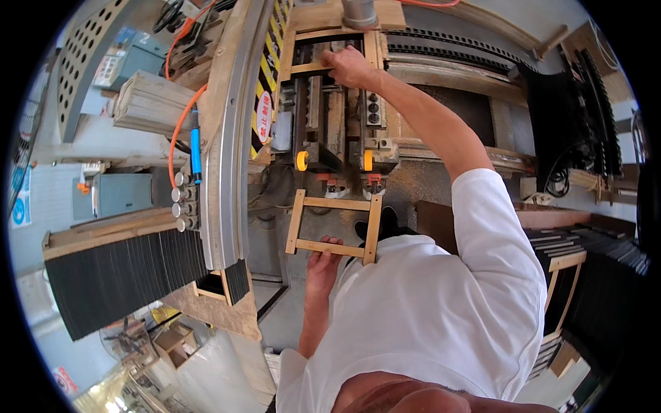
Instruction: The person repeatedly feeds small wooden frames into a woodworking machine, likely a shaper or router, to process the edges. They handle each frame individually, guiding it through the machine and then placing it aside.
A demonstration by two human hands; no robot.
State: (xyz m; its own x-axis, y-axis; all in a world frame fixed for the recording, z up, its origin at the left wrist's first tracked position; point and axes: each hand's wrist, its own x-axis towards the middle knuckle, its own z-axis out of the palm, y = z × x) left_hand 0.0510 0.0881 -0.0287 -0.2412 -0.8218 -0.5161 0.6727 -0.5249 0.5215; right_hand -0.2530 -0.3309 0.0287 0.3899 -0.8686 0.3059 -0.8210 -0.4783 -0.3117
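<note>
My left hand point(323, 265) grips the near rail of a small rectangular wooden frame point(334, 202), which hangs open-centred just in front of my body. Its fingers curl around that rail from below. Farther off, my right hand point(350, 67) reaches into a machine, with bent fingers on the near rail of a second wooden frame point(306, 68). That frame lies at the far end of the machine's metal rails point(313, 113). The right fingertips are partly hidden behind the hand.
Yellow rollers point(301, 161) and red-tipped clamps point(374, 179) sit at the machine's near end. A long metal beam point(231, 138) with striped warning tape runs along the left. Stacks of dark-edged frames stand at left point(127, 275) and right point(609, 275). An orange hose point(180, 124) hangs at left.
</note>
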